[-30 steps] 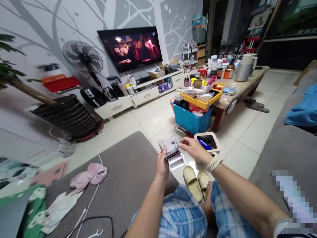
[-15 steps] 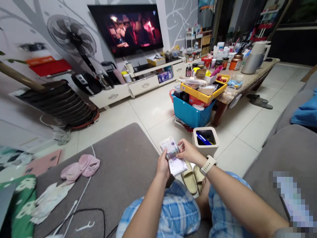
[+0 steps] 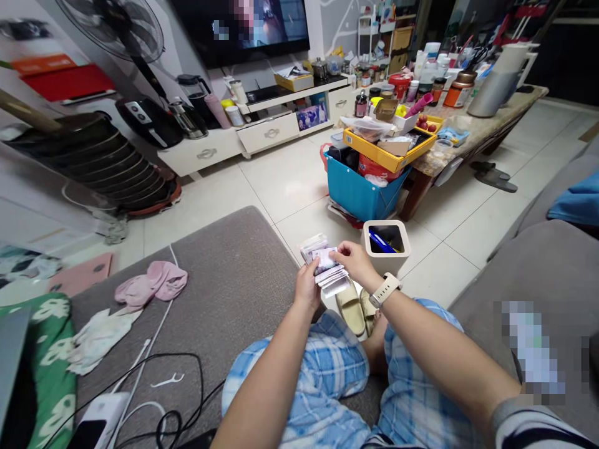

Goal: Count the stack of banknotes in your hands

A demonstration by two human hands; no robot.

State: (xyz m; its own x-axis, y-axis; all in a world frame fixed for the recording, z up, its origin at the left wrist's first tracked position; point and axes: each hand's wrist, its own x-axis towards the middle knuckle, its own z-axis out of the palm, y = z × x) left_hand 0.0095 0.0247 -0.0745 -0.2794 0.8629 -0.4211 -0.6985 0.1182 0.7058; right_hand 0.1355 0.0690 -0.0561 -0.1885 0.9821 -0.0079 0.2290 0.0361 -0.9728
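I sit on a grey sofa and hold a stack of banknotes out over my knees. My left hand grips the stack from below, fingers closed round it. My right hand, with a white watch on the wrist, pinches the top notes at their right edge. Several notes fan out under the stack. Below the hands lie beige slippers on the tiled floor.
A small white bin stands just right of my hands. Beyond it are a blue crate with a yellow tray and a cluttered low table. Pink cloth, cables and a charger lie on the sofa at left. A fan and TV cabinet line the far wall.
The camera has tilted down, so the room has slid up in view. Both hands stay on the banknotes; the right fingers have shifted over the top notes, and the notes are fanned out more.
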